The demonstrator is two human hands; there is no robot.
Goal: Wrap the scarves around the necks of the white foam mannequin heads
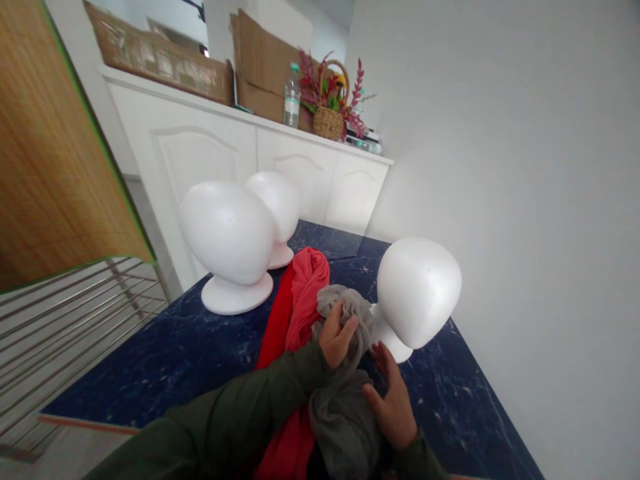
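A grey scarf (345, 427) lies bunched and folded on the dark blue marbled table (195, 360). My left hand (336, 337) is closed on the scarf's upper bunch, thumb and fingers pressing into the cloth. At the right edge of the same scarf is my right hand (395, 403), its fingers apart and curved, with nothing visible between them. A coral-pink scarf (307, 287) and a bright red scarf (275, 327) lie lengthwise to the left, partly hidden under my left sleeve. Just beyond my right hand stands a white foam head form (420, 290) on a round base.
Two more white head forms, one nearer (227, 230) and one behind it (277, 203), stand at the table's left side. White cabinets (210, 147) behind carry cardboard boxes (265, 67), a water bottle (292, 97) and a flower basket (329, 122). A metal rack (75, 320) stands left; a wall rises right.
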